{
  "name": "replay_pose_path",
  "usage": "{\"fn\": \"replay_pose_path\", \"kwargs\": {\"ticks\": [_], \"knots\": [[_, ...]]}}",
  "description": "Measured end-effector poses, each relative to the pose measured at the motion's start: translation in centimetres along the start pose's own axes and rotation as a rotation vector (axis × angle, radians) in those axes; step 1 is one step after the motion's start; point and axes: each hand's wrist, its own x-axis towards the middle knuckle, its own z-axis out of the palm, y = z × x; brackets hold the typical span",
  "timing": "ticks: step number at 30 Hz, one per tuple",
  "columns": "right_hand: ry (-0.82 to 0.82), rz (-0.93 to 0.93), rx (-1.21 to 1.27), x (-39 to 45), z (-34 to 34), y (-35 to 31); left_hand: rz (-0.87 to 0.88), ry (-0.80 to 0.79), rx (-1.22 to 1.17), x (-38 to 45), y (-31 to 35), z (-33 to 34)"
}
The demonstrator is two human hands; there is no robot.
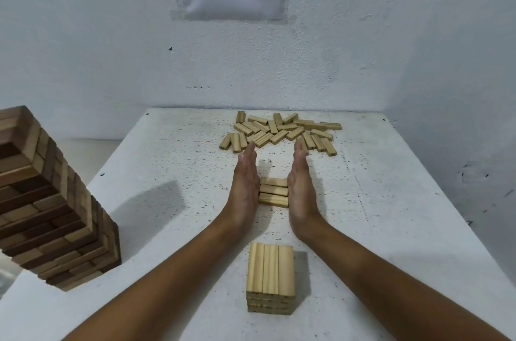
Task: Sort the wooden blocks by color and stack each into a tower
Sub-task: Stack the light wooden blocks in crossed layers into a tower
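Observation:
Three light wooden blocks [274, 191] lie side by side in a row on the white table [377, 215]. My left hand [245, 187] presses flat against the row's left ends, fingers straight. My right hand [301, 187] presses flat against its right ends. Close to me stands a short tower of light blocks [270, 279], a few layers high, its top layer running away from me. A loose pile of light blocks [282, 132] lies at the far side of the table, just beyond my fingertips.
A tall tower of mixed dark and light brown blocks [50, 201] stands at the left edge of the table. A white wall rises right behind the table's far edge. A lower surface shows beyond the table's left edge.

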Motion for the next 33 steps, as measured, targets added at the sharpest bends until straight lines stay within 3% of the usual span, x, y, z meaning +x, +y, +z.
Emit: {"fn": "replay_pose_path", "kwargs": {"ticks": [5,9,12,16,22,33], "knots": [[0.010,-0.004,-0.019,0.3,0.0,0.4,-0.025,0.004,0.043,-0.1,-0.1,-0.3],[-0.006,-0.048,-0.224,1.1,-1.9,-0.4,0.075,0.050,0.464,-0.1,0.4,-2.1],[-0.180,-0.114,-0.531,2.0,-4.6,-1.3,0.146,0.025,0.816,0.8,0.8,-4.0],[-0.389,-0.101,-0.862,2.2,-6.8,-2.1,0.164,-0.170,1.017,1.1,0.9,-5.4],[-0.458,-0.130,-1.017,2.0,-7.2,-2.4,0.254,-0.196,1.062,1.5,0.2,-5.8],[-0.394,-0.185,-0.965,2.0,-7.2,-1.8,0.234,-0.189,1.032,1.9,0.0,-6.2]]}}
